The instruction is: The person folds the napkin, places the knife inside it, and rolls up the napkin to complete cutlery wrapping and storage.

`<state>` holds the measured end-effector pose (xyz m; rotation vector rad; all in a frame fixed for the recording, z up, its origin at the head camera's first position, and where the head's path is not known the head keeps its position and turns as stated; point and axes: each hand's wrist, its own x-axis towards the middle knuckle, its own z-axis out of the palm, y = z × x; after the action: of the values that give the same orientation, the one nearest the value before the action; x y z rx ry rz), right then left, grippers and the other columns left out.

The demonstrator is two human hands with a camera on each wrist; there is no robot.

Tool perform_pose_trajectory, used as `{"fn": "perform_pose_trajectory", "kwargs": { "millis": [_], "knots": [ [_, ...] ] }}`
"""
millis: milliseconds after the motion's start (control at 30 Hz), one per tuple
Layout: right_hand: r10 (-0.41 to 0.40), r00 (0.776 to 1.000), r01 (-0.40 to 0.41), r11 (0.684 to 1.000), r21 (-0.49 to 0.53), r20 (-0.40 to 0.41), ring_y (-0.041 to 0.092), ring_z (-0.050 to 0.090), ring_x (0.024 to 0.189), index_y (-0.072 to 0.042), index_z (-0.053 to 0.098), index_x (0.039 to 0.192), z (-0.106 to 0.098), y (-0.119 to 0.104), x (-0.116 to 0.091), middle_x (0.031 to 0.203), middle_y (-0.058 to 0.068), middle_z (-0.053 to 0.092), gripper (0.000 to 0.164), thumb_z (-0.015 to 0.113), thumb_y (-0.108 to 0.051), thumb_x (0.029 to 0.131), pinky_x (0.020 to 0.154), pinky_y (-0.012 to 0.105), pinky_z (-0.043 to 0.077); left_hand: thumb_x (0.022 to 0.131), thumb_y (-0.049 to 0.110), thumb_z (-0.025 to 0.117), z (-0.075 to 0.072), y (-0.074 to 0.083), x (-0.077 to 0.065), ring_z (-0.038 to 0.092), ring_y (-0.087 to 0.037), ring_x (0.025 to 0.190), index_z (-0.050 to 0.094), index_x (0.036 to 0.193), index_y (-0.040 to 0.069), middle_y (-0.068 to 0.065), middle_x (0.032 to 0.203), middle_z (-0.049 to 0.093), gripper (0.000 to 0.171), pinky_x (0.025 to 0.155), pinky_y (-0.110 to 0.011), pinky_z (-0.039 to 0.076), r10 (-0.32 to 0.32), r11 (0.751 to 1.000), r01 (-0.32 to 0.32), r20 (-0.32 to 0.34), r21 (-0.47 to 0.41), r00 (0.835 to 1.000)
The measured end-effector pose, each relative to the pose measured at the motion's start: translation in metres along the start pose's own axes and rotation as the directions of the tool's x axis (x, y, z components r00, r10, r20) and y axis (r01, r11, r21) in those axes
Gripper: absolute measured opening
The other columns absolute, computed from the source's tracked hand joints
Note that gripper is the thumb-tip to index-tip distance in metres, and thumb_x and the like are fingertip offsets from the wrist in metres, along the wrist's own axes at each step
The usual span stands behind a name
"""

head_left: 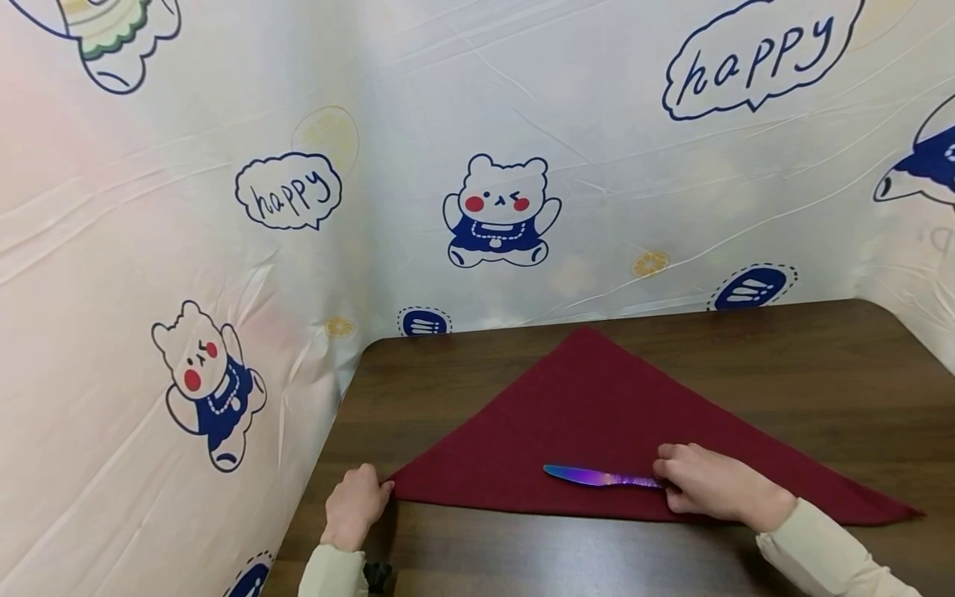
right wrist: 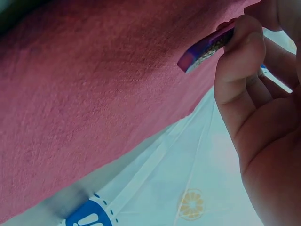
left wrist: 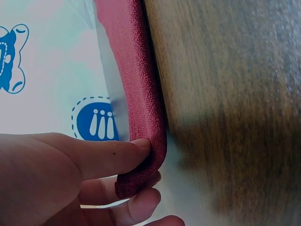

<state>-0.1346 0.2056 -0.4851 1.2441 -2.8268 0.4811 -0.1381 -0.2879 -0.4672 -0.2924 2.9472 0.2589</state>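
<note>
Our left hand [head_left: 354,506] pinches the left corner of the cloth [head_left: 582,414], near the left edge of the table [head_left: 522,547]; our right hand [head_left: 716,485] grips the knife [head_left: 589,476] by its handle, over the cloth's near side. We judge the knife stiff, light and slick-bladed, best kept by that handle; the cloth looks soft and limp, best taken at corners. Beyond, the table gives room beside the far tip, up to the curtain [head_left: 597,99].
</note>
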Motion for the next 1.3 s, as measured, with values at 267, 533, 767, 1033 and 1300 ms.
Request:
{"fn": "perform_pose_trajectory", "kwargs": {
  "millis": [267,533,767,1033,1300],
  "knots": [
    [-0.004,1.0,0.003,1.0,0.024,0.012,-0.003,0.035,0.055,-0.019,0.059,0.067,0.006,-0.005,0.003,0.066,-0.012,0.044,0.016,0.066,-0.006,0.073,0.051,0.015,0.034,0.088,0.024,0.067,0.002,-0.001,0.001,0.052,-0.023,0.058,0.062,0.072,0.001,-0.015,0.071,0.063,0.028,0.049,-0.042,0.042,-0.008,1.0,0.008,0.01,-0.003,1.0],
    [-0.006,1.0,0.006,1.0,0.02,0.016,-0.003,0.036,0.054,-0.019,0.057,0.066,0.008,-0.01,0.005,0.066,-0.012,0.044,0.017,0.067,-0.007,0.073,0.05,0.015,0.034,0.088,0.025,0.067,0.0,0.0,0.0,0.054,-0.025,0.059,0.061,0.073,0.001,-0.017,0.074,0.064,0.028,0.051,-0.043,0.043,-0.015,1.0,0.015,0.023,-0.006,1.0],
    [-0.011,1.0,0.011,1.0,0.026,0.029,-0.003,0.036,0.054,-0.019,0.059,0.068,0.009,-0.012,0.007,0.067,-0.012,0.046,0.016,0.068,-0.008,0.076,0.05,0.015,0.034,0.088,0.024,0.067,0.0,0.0,-0.001,0.054,-0.024,0.058,0.058,0.068,0.004,-0.015,0.071,0.063,0.03,0.05,-0.042,0.042,-0.012,1.0,0.012,0.024,-0.009,1.0],
    [-0.043,0.999,0.043,0.999,-0.031,-0.011,-0.002,0.037,0.052,-0.019,0.057,0.065,0.01,-0.014,0.007,0.066,-0.011,0.045,0.018,0.068,-0.008,0.074,0.049,0.014,0.034,0.088,0.025,0.067,0.001,-0.001,0.0,0.053,-0.024,0.058,0.057,0.067,0.004,-0.014,0.069,0.062,0.031,0.051,-0.042,0.042,-0.013,1.0,0.013,0.022,-0.007,1.0],
    [-0.094,0.994,0.089,0.991,-0.095,-0.05,0.0,0.038,0.051,-0.019,0.06,0.066,0.013,-0.015,0.007,0.066,-0.01,0.044,0.015,0.07,-0.009,0.071,0.049,0.017,0.035,0.089,0.026,0.066,0.0,-0.001,0.0,0.053,-0.024,0.058,0.057,0.069,0.004,-0.014,0.071,0.062,0.03,0.051,-0.041,0.041,-0.017,1.0,0.017,0.031,-0.005,0.999]
  ]
}}
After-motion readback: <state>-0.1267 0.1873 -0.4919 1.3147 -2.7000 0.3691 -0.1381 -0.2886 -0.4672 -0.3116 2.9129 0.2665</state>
